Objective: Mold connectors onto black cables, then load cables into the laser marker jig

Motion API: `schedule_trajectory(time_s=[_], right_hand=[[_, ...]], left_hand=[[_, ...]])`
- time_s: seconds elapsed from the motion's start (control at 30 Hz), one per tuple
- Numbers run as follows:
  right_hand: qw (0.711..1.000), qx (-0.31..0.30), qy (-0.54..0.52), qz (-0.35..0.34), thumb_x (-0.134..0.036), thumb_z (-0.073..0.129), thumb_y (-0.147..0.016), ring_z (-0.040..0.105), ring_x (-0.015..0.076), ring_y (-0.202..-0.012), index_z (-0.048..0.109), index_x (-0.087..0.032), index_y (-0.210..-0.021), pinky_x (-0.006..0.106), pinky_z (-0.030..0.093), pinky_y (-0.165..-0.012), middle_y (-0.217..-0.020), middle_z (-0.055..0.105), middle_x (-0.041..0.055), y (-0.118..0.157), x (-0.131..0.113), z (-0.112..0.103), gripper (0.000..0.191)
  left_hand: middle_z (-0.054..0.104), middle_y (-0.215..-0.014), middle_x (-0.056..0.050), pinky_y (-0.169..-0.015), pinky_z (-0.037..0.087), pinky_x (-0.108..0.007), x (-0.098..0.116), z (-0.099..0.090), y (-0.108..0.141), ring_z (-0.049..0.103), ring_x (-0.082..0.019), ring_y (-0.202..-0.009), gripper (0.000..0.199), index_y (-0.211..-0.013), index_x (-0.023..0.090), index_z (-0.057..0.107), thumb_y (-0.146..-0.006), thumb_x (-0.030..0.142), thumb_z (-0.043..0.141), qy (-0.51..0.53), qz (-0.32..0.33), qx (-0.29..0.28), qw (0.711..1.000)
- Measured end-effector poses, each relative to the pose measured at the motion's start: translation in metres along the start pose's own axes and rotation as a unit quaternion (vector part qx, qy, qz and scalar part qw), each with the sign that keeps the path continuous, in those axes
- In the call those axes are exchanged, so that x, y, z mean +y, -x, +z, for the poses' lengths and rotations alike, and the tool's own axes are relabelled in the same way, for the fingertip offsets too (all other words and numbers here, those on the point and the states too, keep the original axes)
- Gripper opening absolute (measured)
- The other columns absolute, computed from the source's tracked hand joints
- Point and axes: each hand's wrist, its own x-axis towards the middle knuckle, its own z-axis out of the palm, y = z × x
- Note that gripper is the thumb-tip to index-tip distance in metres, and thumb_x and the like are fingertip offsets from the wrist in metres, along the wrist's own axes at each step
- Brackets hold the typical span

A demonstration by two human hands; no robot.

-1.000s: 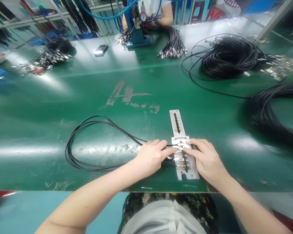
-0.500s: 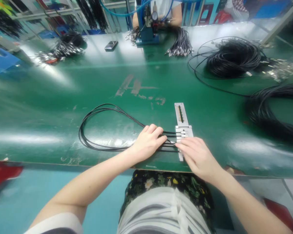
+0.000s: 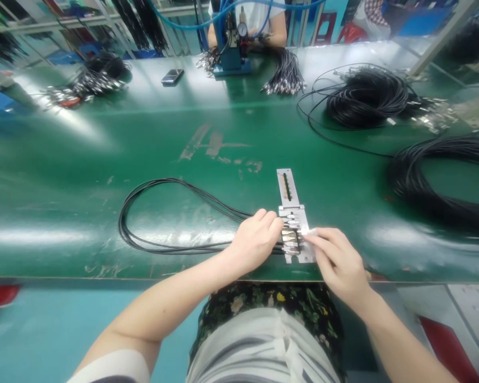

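Observation:
My left hand (image 3: 258,239) is closed over several black cables (image 3: 151,250), right beside a hinged metal jig (image 3: 305,219). The cables loop out to the left on the table, and their silver connectors (image 3: 291,235) lie side by side on the jig. My right hand (image 3: 341,263) is at the jig's right side, its thumb and fingertips together by the connector ends. What it pinches, if anything, is too small to tell. The jig's slotted upper leaf (image 3: 282,186) lies folded open, away from me.
Coiled black cables (image 3: 435,186) lie at the right, with another coil (image 3: 367,101) behind them. Across the green table (image 3: 143,143), a person sits behind a blue press (image 3: 232,66) near a cable bundle (image 3: 285,74). A dark flat device (image 3: 172,77) lies left of it.
My left hand has moved right, up against the jig. My right hand has drawn back to the jig's right side, so more connectors show. The view has shifted slightly.

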Motion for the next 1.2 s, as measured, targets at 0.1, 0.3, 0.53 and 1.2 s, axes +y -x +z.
schedule_trajectory(time_s=[0.1, 0.3, 0.53, 1.2], right_hand=[[1.0, -0.01, 0.012, 0.024, -0.003, 0.045, -0.082, 0.052, 0.0214, -0.091, 0.058, -0.018, -0.105, 0.039, 0.044, -0.077, -0.1, 0.054, 0.0088, 0.0, 0.008, -0.006, 0.03], [0.997, -0.06, 0.036, 0.017, -0.002, 0.037, -0.083, 0.048, 0.0231, -0.101, 0.054, -0.015, -0.114, 0.041, 0.042, -0.084, -0.112, 0.049, 0.0127, -0.002, 0.016, -0.003, 0.037], [0.976, -0.127, 0.175, -0.032, 0.003, 0.035, -0.079, 0.047, 0.0281, -0.097, 0.058, -0.008, -0.108, 0.043, 0.042, -0.076, -0.111, 0.052, 0.0175, -0.01, 0.016, 0.005, 0.038], [0.988, -0.072, 0.134, 0.011, -0.001, 0.037, -0.079, 0.049, 0.0263, -0.1, 0.055, -0.016, -0.115, 0.044, 0.043, -0.083, -0.114, 0.048, 0.0145, -0.005, 0.021, 0.007, 0.043]], left_hand=[[0.049, -0.073, -0.003, -0.055, 0.036, -0.028, 0.001, 0.007, -0.006, 0.041, -0.018, -0.069, 0.015, -0.074, 0.017, 0.048, -0.085, 0.011, 0.04, -0.017, -0.004, -0.03, 0.999], [0.049, -0.072, -0.003, -0.054, 0.036, -0.028, -0.001, 0.011, -0.004, 0.041, -0.017, -0.067, 0.016, -0.074, 0.016, 0.049, -0.085, 0.01, 0.039, -0.002, 0.024, -0.041, 0.999], [0.049, -0.073, -0.003, -0.057, 0.037, -0.028, -0.004, 0.019, -0.003, 0.04, -0.016, -0.067, 0.022, -0.09, 0.016, 0.054, -0.088, 0.013, 0.033, 0.026, 0.05, 0.009, 0.998], [0.055, -0.094, -0.008, -0.069, 0.037, -0.033, -0.014, -0.007, 0.023, 0.044, -0.019, -0.083, 0.018, -0.093, 0.015, 0.055, -0.088, 0.021, 0.038, 0.075, -0.015, -0.098, 0.992]])
